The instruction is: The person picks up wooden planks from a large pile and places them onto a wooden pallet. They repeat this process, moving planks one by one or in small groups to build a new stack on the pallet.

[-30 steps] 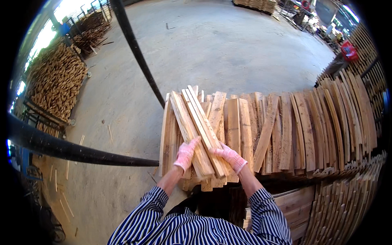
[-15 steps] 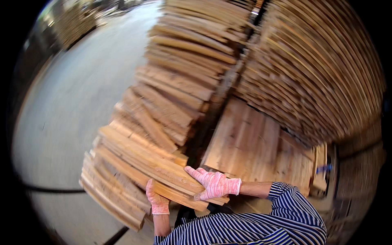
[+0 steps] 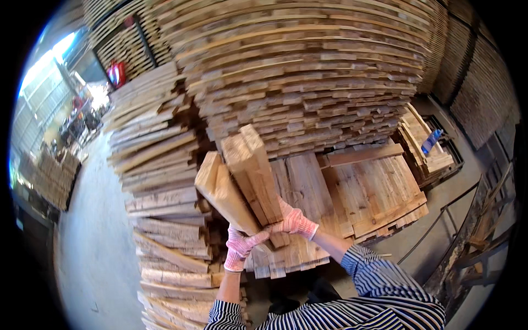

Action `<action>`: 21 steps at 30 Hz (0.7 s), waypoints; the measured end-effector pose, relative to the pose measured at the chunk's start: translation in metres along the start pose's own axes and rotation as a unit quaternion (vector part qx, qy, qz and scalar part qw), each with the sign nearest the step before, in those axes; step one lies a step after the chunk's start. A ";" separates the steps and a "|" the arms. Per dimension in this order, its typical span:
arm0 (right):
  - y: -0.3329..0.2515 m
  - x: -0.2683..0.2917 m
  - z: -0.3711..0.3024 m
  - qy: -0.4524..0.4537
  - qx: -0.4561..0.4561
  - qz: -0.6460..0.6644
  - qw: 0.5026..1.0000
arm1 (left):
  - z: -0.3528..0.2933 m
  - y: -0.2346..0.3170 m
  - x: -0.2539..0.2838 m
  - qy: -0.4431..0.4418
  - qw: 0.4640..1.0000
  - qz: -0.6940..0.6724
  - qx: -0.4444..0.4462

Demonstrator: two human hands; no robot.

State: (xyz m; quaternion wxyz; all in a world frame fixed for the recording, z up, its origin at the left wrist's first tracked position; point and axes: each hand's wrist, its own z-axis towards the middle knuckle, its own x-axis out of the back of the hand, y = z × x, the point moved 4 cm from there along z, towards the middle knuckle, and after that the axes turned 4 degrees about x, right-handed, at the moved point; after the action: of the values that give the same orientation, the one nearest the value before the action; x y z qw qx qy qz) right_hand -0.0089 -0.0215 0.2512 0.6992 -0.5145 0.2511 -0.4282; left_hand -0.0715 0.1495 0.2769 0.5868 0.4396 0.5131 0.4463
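Note:
Both my hands, in pink-and-white knit gloves, grip a bundle of several wooden boards raised on end in front of me. My left hand is closed round the lower left of the bundle, its thumb across the near face. On the lower right, my right hand is closed round the boards as well. The bundle leans, with a gap between its left and right boards near the top. Below and beyond it lies a low layer of flat boards set side by side.
A long row of loosely piled boards runs along my left. Ahead rises a tall stack of boards. At the right, a blue bottle stands on a small pallet of boards, near a dark metal frame. Grey floor stretches at far left.
The boards my hands held over the left pile are now lifted and tipped upright above the low layer. My view has turned to the right, toward the tall stack.

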 end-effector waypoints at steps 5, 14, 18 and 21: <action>0.016 0.059 -0.030 0.112 -0.153 0.037 0.981 | 0.054 -0.005 -0.056 0.042 0.996 -0.017 0.079; 0.010 0.262 -0.176 0.284 -0.364 -0.159 0.873 | 0.087 -0.158 -0.177 -0.069 0.933 -0.202 0.291; 0.055 0.393 -0.258 0.293 -0.534 -0.380 0.696 | 0.091 -0.204 -0.194 -0.057 0.905 -0.206 0.367; 0.078 0.440 -0.278 0.323 -0.515 -0.444 0.658 | 0.113 -0.226 -0.173 -0.069 0.897 -0.216 0.379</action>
State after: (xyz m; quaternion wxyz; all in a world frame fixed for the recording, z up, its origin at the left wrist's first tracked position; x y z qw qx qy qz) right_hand 0.0207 -0.5310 0.1222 -0.0762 -0.6718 0.3830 -0.6295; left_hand 0.0445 -0.0739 0.1026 0.4919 0.5362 0.6842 0.0490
